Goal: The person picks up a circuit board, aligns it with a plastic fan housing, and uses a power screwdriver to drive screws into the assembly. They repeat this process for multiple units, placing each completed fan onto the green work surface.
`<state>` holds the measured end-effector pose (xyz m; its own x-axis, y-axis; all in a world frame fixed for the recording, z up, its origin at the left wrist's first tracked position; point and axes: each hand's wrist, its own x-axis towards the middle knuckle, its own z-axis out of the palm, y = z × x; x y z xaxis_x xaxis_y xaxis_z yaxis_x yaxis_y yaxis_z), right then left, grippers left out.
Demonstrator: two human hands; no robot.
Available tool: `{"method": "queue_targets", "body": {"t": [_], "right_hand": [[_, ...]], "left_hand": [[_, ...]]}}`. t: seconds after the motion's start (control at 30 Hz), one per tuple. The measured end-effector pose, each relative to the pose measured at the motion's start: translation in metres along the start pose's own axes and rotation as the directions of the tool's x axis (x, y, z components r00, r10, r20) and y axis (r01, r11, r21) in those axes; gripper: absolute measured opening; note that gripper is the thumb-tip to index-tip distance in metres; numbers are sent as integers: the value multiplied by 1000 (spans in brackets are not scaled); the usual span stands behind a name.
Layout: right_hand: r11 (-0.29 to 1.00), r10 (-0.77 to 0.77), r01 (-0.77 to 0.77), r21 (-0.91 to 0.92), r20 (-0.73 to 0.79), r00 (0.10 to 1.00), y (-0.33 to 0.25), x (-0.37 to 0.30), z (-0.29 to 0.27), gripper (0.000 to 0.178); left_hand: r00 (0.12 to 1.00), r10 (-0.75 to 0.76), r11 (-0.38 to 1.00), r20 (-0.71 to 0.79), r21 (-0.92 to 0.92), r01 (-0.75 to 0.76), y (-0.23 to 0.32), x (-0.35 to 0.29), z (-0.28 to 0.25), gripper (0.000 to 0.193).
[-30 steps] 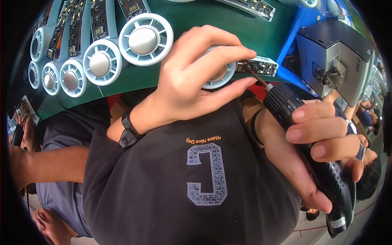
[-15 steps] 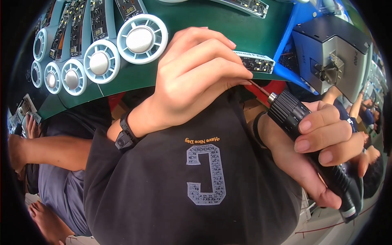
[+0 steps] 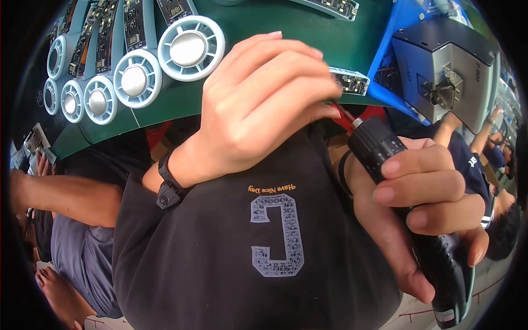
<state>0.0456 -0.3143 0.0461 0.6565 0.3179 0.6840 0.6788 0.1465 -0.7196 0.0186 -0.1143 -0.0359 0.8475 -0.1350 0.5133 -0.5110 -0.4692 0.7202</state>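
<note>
My right hand (image 3: 429, 192) is wrapped around a black electric screwdriver (image 3: 377, 144), which slants up and to the left. Its thin bit ends close to the fingertips of my left hand (image 3: 269, 93). That hand is curled, thumb and fingers drawn together; anything pinched there is too small or hidden to make out. Past these fingers, the end of a light-blue housing with a circuit board (image 3: 352, 83) lies on the green table (image 3: 286, 19); my left hand covers the rest.
Several light-blue fan housings (image 3: 192, 48) with round grilles and circuit boards line the table's left. A blue tray (image 3: 382, 69) and a grey machine (image 3: 448, 66) stand at right. Another person's arm (image 3: 71, 198) and leg show at left; more people sit at far right.
The screwdriver and my right hand have shifted slightly left and down. My left hand's thumb and index finger have drawn a little apart near the bit tip.
</note>
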Motion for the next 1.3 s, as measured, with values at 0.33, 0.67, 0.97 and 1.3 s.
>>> {"method": "queue_targets", "body": {"t": [0.33,0.67,0.97,1.3], "right_hand": [[998,31,-34,53,63,998,22,6,0,84],[971,-35,39,234,-24,999,48,4,33,84],[982,-23,3,187,105,994,52,6,21,84],[995,-102,91,-47,-317,943,31,10,17,77]], "left_hand": [[985,-143,988,-94,-73,137,-11,-13,19,70],[980,-98,989,-175,-127,77,-18,-16,24,61],[963,-76,984,-258,-175,31,-23,-16,29,58],[980,-127,987,-156,-118,109,-12,-10,16,54]]}}
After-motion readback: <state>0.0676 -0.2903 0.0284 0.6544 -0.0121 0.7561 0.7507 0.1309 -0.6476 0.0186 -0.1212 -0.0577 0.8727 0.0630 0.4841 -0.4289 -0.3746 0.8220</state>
